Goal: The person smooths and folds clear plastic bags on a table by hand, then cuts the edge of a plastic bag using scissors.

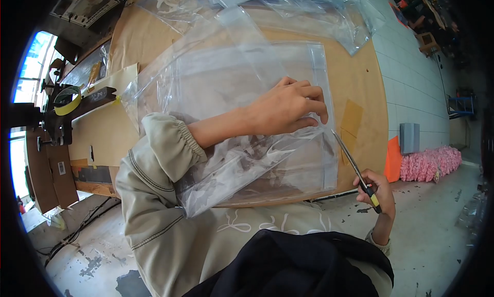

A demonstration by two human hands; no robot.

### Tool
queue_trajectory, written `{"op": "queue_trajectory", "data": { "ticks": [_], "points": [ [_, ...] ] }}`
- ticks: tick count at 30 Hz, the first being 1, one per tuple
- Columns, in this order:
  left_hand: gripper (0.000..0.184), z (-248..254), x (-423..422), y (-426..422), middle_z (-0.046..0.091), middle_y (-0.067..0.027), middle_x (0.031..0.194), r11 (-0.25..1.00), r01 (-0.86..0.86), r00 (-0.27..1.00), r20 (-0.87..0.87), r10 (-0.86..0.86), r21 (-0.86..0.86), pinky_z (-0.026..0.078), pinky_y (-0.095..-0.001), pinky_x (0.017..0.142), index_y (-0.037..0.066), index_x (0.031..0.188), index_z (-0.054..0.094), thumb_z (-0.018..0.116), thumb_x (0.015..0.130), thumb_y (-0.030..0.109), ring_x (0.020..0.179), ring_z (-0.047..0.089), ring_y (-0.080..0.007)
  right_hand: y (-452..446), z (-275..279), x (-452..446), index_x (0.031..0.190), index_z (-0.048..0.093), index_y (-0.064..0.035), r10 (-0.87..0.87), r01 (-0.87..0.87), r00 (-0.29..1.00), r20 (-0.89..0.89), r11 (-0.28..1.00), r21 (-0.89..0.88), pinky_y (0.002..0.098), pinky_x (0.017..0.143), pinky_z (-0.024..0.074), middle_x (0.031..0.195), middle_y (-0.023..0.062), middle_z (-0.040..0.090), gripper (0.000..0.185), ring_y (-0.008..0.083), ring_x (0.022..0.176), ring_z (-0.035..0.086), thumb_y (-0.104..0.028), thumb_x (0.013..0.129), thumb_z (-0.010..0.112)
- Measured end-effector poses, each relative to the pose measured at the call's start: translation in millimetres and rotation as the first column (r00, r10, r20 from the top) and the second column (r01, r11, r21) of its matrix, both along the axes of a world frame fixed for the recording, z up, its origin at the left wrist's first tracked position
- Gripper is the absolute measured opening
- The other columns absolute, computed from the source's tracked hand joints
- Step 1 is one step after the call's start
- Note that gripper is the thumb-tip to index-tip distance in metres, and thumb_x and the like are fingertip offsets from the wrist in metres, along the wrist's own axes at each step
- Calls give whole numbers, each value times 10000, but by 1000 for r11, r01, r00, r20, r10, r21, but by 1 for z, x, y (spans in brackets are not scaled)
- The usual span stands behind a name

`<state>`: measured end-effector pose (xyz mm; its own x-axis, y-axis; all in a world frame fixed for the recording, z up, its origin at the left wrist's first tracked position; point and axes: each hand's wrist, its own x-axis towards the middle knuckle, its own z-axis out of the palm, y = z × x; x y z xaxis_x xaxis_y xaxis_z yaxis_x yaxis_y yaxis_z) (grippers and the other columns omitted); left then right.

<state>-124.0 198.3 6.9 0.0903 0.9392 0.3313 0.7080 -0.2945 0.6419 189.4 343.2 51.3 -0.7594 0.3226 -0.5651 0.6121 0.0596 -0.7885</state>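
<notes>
A large clear plastic bag (pixel 231 81) lies on the brown-covered table in front of me, its near part creased and folded over. My left hand (pixel 290 106) reaches across it from the left, with bent fingers and the thumb close to the index finger at the bag's right edge. Its fingertips seem to pinch the film there, though the thin plastic is hard to make out. My right hand (pixel 374 189), at the table's right side, is closed around a long, thin pointed metal tool (pixel 352 163) with a black and yellow end. The tool's tip is close to the bag's right edge.
More clear plastic bags (pixel 309 14) are heaped at the table's far side. Brown tape (pixel 351 124) is stuck near the right edge. A clamp-like fixture (pixel 77 104) carrying a yellow tape roll (pixel 68 100) stands left. A pink bundle (pixel 429 164) lies on the floor at right.
</notes>
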Motion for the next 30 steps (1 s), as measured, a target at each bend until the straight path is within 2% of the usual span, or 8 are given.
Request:
{"op": "queue_trajectory", "data": {
  "ticks": [2,5,8,16,23,26,29,30],
  "points": [
    [83,-2,1,0,574,9,977,1000,-23,999,44,22,14,373,-396,864,181,909,652,672,829,188,978,526,-194,0,-2,1,916,592,-31,-1,3,1000,-12,995,105,194,518,345,650,-55,481,444,33,574,418,-210,632,883],
    [170,-4,-2,0,566,22,944,1000,-6,998,64,6,-6,341,-362,857,174,988,638,668,823,145,980,519,-187,-2,2,-9,917,598,-20,-14,0,999,34,927,375,214,505,316,630,-49,448,478,48,558,381,-209,597,898],
    [223,-4,0,1,572,29,930,999,-38,989,140,42,-33,341,-364,858,168,1012,623,679,801,120,988,521,-172,3,-6,-9,901,604,-11,28,-12,999,-26,882,470,235,500,299,631,-25,431,489,68,567,368,-216,571,902],
    [249,-5,0,2,584,30,937,998,-35,983,178,42,-45,342,-372,881,152,1029,604,684,796,121,985,540,-166,0,-2,-22,887,619,-7,114,-71,993,-45,835,545,250,520,348,649,8,465,500,95,573,420,-187,521,908],
    [256,-8,0,2,588,19,944,999,-49,986,156,52,-17,347,-377,888,152,1041,599,684,802,121,987,541,-177,-10,-2,-35,889,630,-21,206,-83,976,-64,633,769,294,525,375,642,35,508,478,153,579,461,-191,518,879],
    [189,-8,-1,1,588,11,943,996,-75,994,88,69,57,342,-391,912,145,998,617,672,817,153,981,540,-187,-14,-1,-39,889,625,-20,236,-90,970,-60,577,812,310,529,376,638,41,511,479,165,578,461,-205,522,871],
    [128,-11,-15,4,586,5,938,986,-42,973,-216,77,159,335,-408,936,142,937,639,663,831,210,969,537,-192,-17,0,-40,893,620,-18,234,-67,968,-88,583,810,304,528,376,641,42,502,486,160,578,454,-203,521,872],
    [125,-11,-18,6,583,3,931,987,-33,974,-215,67,157,332,-411,942,144,924,644,662,832,227,963,536,-190,-18,0,-39,893,619,-16,223,-61,971,-91,594,802,301,527,375,642,43,499,487,158,576,450,-200,520,874]
  ]
}}
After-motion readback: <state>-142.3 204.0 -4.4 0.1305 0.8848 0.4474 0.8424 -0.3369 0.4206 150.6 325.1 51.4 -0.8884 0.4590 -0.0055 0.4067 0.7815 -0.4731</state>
